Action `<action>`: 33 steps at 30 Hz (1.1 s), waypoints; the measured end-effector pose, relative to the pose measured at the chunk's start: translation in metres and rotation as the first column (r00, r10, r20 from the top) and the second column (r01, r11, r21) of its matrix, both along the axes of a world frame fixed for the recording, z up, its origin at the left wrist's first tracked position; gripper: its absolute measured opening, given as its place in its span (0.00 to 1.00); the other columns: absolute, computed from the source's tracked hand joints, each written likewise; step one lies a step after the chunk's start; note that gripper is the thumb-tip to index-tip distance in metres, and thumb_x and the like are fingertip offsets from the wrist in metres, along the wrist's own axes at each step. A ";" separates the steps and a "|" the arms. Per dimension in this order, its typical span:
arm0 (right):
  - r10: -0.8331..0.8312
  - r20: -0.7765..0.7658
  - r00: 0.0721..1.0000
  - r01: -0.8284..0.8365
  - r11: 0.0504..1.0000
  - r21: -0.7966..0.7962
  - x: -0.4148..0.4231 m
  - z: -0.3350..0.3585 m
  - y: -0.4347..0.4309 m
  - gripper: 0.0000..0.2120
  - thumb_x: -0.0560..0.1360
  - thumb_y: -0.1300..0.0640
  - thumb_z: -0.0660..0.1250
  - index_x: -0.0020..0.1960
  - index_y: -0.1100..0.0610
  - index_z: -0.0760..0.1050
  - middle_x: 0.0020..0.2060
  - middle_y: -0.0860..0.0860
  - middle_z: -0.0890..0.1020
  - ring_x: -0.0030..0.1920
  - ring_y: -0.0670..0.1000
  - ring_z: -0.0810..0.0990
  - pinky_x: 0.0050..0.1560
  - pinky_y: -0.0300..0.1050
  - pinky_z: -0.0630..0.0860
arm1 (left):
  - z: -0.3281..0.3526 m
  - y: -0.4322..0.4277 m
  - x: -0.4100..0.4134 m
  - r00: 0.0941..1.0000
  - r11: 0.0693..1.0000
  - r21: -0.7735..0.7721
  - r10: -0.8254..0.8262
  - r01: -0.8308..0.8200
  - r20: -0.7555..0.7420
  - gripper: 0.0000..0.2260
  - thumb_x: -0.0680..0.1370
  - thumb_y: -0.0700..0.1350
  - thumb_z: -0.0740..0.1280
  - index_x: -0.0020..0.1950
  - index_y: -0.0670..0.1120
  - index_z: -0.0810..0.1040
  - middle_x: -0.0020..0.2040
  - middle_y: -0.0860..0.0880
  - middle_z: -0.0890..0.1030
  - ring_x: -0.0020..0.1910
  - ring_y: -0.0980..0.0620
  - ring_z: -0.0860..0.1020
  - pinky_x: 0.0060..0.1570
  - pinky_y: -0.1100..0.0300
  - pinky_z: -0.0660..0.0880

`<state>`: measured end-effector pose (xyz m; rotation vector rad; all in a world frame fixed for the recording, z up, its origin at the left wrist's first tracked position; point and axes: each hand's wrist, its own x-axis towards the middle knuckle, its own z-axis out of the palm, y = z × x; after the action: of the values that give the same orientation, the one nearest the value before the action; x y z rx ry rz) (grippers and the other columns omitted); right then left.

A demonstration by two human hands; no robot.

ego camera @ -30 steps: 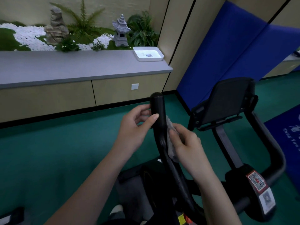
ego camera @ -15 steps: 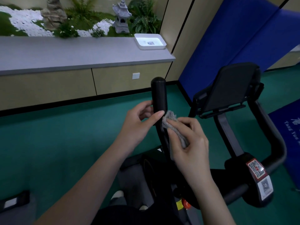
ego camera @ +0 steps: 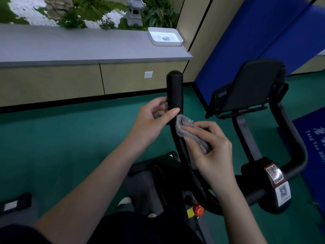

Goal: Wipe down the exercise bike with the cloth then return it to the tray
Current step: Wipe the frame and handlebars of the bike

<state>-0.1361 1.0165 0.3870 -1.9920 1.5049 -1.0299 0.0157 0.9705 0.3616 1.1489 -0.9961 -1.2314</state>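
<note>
I'm facing the exercise bike [ego camera: 253, 88], taking its handlebar [ego camera: 174, 92] as reference. Well behind the handlebar, the tray [ego camera: 167, 44] is sitting on the counter [ego camera: 79, 48]. My left hand [ego camera: 153, 124] is gripping the handlebar; just below, my right hand [ego camera: 211, 150] is pinching the cloth [ego camera: 186, 128] against it.

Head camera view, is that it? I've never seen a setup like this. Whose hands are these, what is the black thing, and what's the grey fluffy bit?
Yes, this moment is one picture from a camera worn on a person's head, looking forward and down. There is no robot: both hands are the person's own. The black frame is an exercise bike. The left hand grips its upright handlebar, thumb across the front. The right hand pinches a grey fluffy cloth and holds it against the bar just below. Behind, on the grey counter, sits a white tray, where the cloth goes afterwards.
</note>
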 end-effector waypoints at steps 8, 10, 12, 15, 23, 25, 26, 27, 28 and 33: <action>0.094 -0.079 0.992 -0.094 0.996 0.002 -0.027 0.001 0.035 0.11 0.69 0.62 0.70 0.49 0.52 0.84 0.48 0.49 0.78 0.54 0.41 0.77 0.54 0.28 0.69 | -0.001 0.000 0.000 1.000 1.000 -0.005 -0.012 0.012 -0.015 0.13 0.75 0.39 0.69 0.60 0.45 0.77 0.43 0.52 0.79 0.48 0.52 0.78 0.57 0.56 0.76; 0.101 -0.109 0.989 -0.105 0.994 -0.032 -0.019 0.000 0.030 0.11 0.70 0.63 0.70 0.50 0.55 0.84 0.49 0.50 0.77 0.54 0.44 0.76 0.54 0.30 0.69 | -0.003 -0.001 0.001 1.000 1.000 0.002 -0.013 0.013 -0.024 0.13 0.75 0.40 0.70 0.59 0.45 0.77 0.39 0.56 0.79 0.45 0.56 0.78 0.55 0.59 0.77; 0.136 -0.147 0.980 -0.148 0.986 -0.078 -0.006 0.001 0.019 0.10 0.71 0.65 0.70 0.50 0.57 0.84 0.48 0.52 0.78 0.53 0.48 0.76 0.55 0.32 0.69 | -0.005 -0.002 0.001 0.999 1.000 0.014 -0.025 0.026 -0.045 0.15 0.75 0.41 0.70 0.60 0.43 0.77 0.37 0.58 0.80 0.43 0.60 0.79 0.50 0.64 0.77; 0.213 -0.173 0.962 -0.232 0.968 -0.099 0.000 0.005 0.005 0.08 0.72 0.67 0.72 0.49 0.59 0.84 0.48 0.53 0.80 0.52 0.49 0.77 0.57 0.33 0.69 | -0.007 -0.005 0.003 0.994 0.997 0.056 -0.041 0.047 -0.102 0.18 0.74 0.41 0.71 0.63 0.41 0.76 0.43 0.52 0.82 0.45 0.58 0.80 0.47 0.64 0.75; 0.379 -0.193 0.905 -0.392 0.920 -0.032 -0.021 0.010 0.013 0.06 0.72 0.64 0.70 0.47 0.59 0.84 0.48 0.50 0.81 0.53 0.47 0.76 0.56 0.35 0.70 | -0.019 0.001 0.003 0.971 0.987 0.120 -0.077 0.106 -0.225 0.10 0.75 0.42 0.70 0.56 0.42 0.79 0.48 0.48 0.83 0.49 0.54 0.81 0.46 0.62 0.79; 0.413 -0.252 0.875 -0.437 0.899 -0.044 -0.010 0.013 0.002 0.06 0.72 0.67 0.72 0.47 0.61 0.84 0.49 0.51 0.82 0.53 0.50 0.77 0.57 0.39 0.72 | -0.022 0.004 0.003 0.972 0.985 0.139 -0.069 0.102 -0.225 0.10 0.75 0.44 0.69 0.55 0.43 0.79 0.47 0.50 0.83 0.47 0.57 0.80 0.44 0.65 0.77; 0.433 -0.270 0.860 -0.459 0.888 -0.039 -0.004 0.014 -0.003 0.07 0.71 0.69 0.72 0.47 0.61 0.84 0.49 0.52 0.83 0.53 0.52 0.77 0.57 0.41 0.73 | -0.023 0.006 0.003 0.974 0.984 0.152 -0.059 0.094 -0.221 0.11 0.75 0.45 0.69 0.56 0.43 0.80 0.45 0.52 0.83 0.45 0.59 0.80 0.43 0.65 0.76; 0.454 -0.287 0.844 -0.482 0.876 -0.029 0.001 0.016 -0.008 0.07 0.71 0.70 0.72 0.47 0.61 0.84 0.48 0.52 0.83 0.53 0.53 0.78 0.56 0.42 0.73 | -0.024 0.007 0.004 0.974 0.983 0.163 -0.048 0.086 -0.219 0.10 0.75 0.46 0.69 0.55 0.44 0.80 0.43 0.53 0.82 0.43 0.60 0.79 0.41 0.65 0.75; 0.479 -0.306 0.823 -0.507 0.862 -0.015 0.003 0.018 -0.011 0.07 0.71 0.70 0.72 0.47 0.62 0.84 0.48 0.53 0.83 0.52 0.53 0.78 0.56 0.42 0.73 | -0.024 0.008 0.005 0.974 0.982 0.171 -0.039 0.079 -0.224 0.08 0.76 0.46 0.68 0.53 0.46 0.80 0.41 0.54 0.82 0.41 0.61 0.79 0.40 0.66 0.75; 0.663 -0.362 0.655 -0.653 0.738 0.171 -0.005 0.030 -0.018 0.08 0.72 0.70 0.71 0.46 0.60 0.84 0.47 0.50 0.84 0.53 0.52 0.79 0.56 0.43 0.74 | -0.021 0.011 0.010 0.970 0.983 0.179 0.000 0.045 -0.244 0.08 0.79 0.46 0.65 0.52 0.45 0.81 0.46 0.48 0.81 0.41 0.57 0.80 0.39 0.65 0.77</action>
<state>-0.1410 0.9981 0.4172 -2.5408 0.7800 -0.2898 0.0252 0.9812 0.3404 1.0976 -0.7245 -1.4673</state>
